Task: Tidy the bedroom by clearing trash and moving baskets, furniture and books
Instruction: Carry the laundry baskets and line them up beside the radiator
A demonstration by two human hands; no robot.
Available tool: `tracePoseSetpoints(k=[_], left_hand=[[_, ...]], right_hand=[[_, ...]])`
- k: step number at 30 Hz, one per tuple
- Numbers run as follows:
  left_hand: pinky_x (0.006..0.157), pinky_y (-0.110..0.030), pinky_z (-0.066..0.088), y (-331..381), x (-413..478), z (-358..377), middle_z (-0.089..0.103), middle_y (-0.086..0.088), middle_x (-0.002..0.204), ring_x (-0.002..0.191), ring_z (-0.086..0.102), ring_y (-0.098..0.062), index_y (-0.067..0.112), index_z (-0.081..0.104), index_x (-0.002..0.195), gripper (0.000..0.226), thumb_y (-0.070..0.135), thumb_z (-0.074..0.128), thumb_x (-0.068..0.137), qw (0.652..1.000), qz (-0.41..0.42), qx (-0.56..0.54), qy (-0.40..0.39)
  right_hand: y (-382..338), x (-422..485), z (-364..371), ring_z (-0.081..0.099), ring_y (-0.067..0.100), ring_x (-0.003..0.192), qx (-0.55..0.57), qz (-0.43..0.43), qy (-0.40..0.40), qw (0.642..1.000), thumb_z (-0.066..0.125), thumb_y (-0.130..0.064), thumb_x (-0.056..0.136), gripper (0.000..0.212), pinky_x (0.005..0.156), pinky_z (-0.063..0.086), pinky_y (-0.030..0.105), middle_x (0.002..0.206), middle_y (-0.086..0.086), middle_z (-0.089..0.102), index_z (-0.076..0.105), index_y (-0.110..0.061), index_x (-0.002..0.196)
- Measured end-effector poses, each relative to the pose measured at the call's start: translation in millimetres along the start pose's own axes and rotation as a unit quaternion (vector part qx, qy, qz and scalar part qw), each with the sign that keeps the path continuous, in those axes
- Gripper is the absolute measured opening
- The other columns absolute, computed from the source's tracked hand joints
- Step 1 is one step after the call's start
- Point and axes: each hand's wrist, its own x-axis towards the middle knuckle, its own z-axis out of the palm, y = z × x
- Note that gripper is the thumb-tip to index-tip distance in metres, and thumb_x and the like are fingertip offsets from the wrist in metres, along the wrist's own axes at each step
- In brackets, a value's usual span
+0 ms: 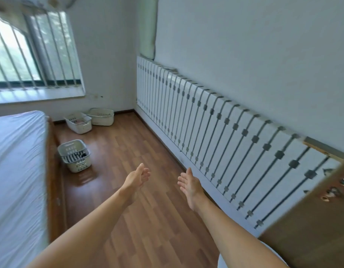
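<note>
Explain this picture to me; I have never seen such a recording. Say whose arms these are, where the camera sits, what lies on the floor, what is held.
No machine: a person wears one wide-angle camera on the head, looking forward and down, so both bare arms show. The left hand and right hand are open, fingers relaxed, holding nothing. On the brown wooden floor stands a white plastic basket with striped contents beside the white-sheeted bed; two more white baskets sit below the window. A white slatted panel runs along the wall.
</note>
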Motion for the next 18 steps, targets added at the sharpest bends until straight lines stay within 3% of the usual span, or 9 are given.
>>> tracePoseSetpoints(k=[4, 10, 18], left_hand=[[0.105, -0.032, 0.032, 3, 19, -25, 0.059, -0.013, 0.128, 0.123, 0.052, -0.025, 0.003, 0.055, 0.126, 0.051, 0.042, 0.032, 0.102, 0.999, 0.000, -0.020, 0.041], [0.096, -0.027, 0.037, 21, 69, -48, 0.057, -0.019, 0.129, 0.123, 0.052, -0.028, -0.003, 0.053, 0.128, 0.051, 0.037, 0.032, 0.103, 0.995, 0.003, -0.050, 0.085], [0.109, -0.033, 0.033, 69, 153, -51, 0.057, -0.016, 0.132, 0.124, 0.052, -0.027, 0.001, 0.052, 0.130, 0.052, 0.039, 0.031, 0.102, 0.990, 0.007, -0.067, 0.120]], right_hand=[[-9, 28, 27, 0.045, 0.031, 0.132, 0.006, 0.005, -0.037, 0.999, 0.025, -0.046, 0.102, 0.064, 0.111, 0.034, 0.038, 0.145, 0.021, 0.043, 0.037, 0.003, 0.142], [-22, 94, 59, 0.044, 0.031, 0.133, -0.002, 0.018, -0.092, 0.996, 0.025, -0.047, 0.102, 0.066, 0.111, 0.033, 0.039, 0.146, 0.022, 0.042, 0.036, 0.003, 0.143], [-68, 197, 86, 0.044, 0.032, 0.133, -0.028, 0.012, -0.140, 0.990, 0.023, -0.046, 0.102, 0.065, 0.112, 0.033, 0.039, 0.145, 0.022, 0.042, 0.036, 0.003, 0.143]])
